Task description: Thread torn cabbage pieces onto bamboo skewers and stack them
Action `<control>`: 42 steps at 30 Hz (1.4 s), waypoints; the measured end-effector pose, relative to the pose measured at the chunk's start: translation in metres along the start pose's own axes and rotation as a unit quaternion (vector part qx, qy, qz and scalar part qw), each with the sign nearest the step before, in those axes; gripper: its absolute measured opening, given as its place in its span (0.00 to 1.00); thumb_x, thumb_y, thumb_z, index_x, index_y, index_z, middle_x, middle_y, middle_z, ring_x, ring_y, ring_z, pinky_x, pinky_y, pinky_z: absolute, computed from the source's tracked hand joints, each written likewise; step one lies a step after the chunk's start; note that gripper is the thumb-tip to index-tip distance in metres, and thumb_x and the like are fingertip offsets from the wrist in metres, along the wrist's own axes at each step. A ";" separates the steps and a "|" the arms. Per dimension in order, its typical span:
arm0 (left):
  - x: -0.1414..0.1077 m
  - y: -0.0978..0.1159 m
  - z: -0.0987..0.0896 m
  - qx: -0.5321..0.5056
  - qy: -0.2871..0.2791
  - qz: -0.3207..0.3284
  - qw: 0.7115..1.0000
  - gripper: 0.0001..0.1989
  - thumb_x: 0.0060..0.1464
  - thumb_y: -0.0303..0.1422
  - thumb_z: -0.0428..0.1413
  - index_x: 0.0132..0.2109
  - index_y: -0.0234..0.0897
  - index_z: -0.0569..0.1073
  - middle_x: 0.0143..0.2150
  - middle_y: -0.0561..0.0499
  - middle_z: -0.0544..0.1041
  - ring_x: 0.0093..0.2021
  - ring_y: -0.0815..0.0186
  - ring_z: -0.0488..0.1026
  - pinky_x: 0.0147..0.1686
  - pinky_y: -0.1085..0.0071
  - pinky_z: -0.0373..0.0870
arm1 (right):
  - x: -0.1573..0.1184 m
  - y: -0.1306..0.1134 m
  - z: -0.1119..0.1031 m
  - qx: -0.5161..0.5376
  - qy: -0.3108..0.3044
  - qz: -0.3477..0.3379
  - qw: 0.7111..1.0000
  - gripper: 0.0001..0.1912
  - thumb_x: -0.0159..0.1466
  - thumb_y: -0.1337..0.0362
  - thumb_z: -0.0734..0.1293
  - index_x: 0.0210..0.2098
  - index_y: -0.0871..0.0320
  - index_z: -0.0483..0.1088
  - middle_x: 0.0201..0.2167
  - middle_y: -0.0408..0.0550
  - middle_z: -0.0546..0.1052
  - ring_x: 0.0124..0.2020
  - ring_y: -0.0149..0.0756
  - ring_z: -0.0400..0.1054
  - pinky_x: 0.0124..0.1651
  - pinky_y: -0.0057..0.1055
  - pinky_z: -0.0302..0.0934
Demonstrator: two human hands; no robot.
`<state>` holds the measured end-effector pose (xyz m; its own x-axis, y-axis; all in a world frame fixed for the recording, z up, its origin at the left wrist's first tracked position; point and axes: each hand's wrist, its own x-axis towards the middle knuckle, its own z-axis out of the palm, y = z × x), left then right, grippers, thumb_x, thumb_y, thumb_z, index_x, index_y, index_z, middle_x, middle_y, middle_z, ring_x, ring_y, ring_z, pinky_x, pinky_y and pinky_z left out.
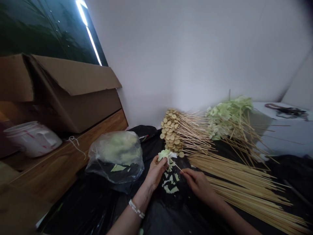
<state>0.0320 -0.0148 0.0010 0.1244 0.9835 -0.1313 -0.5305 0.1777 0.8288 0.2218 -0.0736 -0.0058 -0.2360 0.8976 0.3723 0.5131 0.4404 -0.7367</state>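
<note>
Pale green cabbage leaves [166, 154] are bunched between the fingers and thumb of my left hand [156, 169], which wears a beaded bracelet. A thin wooden skewer [177, 165] runs from those leaves to my right hand [195, 181], where finger and thumb pinch it. Its far tip is hidden among the leaves. Below both hands, torn cabbage scraps [171, 183] lie on black plastic sheeting [158, 215]. Just beyond my hands is a stack of skewered potato slices [171, 127]. Many bare skewers [244, 189] are spread beside my right forearm.
Left of my hands sits a clear plastic bag [114, 153] with cabbage inside. Skewers loaded with cabbage [230, 114] are piled at the back right. An open cardboard box [85, 104] and a white plastic tub [34, 138] stand at left. A white wall [183, 55] rises behind.
</note>
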 end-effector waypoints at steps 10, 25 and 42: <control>0.001 -0.005 -0.004 -0.022 -0.060 -0.021 0.998 0.18 0.38 0.32 0.70 0.39 0.34 0.76 0.39 0.48 0.79 0.40 0.66 0.76 0.41 0.72 0.70 | -0.001 -0.005 0.004 0.021 0.004 0.020 1.000 0.18 0.68 0.56 0.55 0.37 0.56 0.74 0.22 0.43 0.74 0.22 0.31 0.66 0.28 0.25 0.59; -0.002 0.000 -0.008 -0.097 -0.136 -0.124 0.978 0.15 0.50 0.27 0.64 0.47 0.34 0.76 0.43 0.45 0.78 0.45 0.66 0.75 0.45 0.71 0.70 | -0.004 0.001 0.010 -0.005 -0.013 -0.021 1.000 0.15 0.69 0.62 0.54 0.36 0.56 0.71 0.31 0.46 0.77 0.33 0.34 0.71 0.39 0.28 0.61; -0.003 0.006 -0.006 -0.100 -0.162 -0.133 0.973 0.13 0.57 0.30 0.57 0.49 0.33 0.74 0.51 0.42 0.75 0.50 0.60 0.73 0.46 0.67 0.71 | -0.004 0.002 0.011 0.008 -0.015 -0.021 1.000 0.15 0.70 0.61 0.54 0.37 0.55 0.70 0.35 0.46 0.78 0.35 0.34 0.72 0.40 0.28 0.61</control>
<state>0.0234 -0.0169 0.0026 0.5206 0.8451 -0.1217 -0.5921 0.4600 0.6617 0.2152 -0.0766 -0.0150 -0.2818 0.8782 0.3864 0.4891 0.4779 -0.7296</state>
